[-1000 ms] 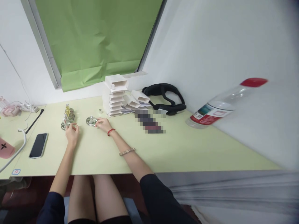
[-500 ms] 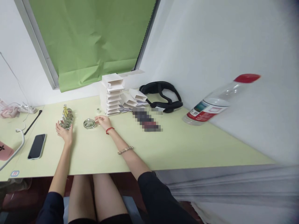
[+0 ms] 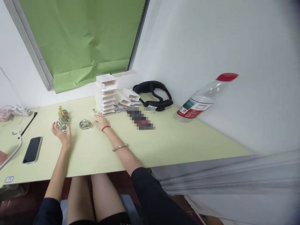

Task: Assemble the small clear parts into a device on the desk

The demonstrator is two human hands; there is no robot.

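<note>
Tabletop [image 3: 175, 143] bears one glass bottle [image 3: 85, 124] between two hands [image 3: 62, 135] [image 3: 102, 122].

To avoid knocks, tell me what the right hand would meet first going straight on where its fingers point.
Probably the small silvery piece on the table, just ahead of the right hand; depth is unclear here, so it might pass beside it.

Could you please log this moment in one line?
left hand: at grouped perfume bottles | right hand: near small cap | single perfume bottle: between hands
</note>
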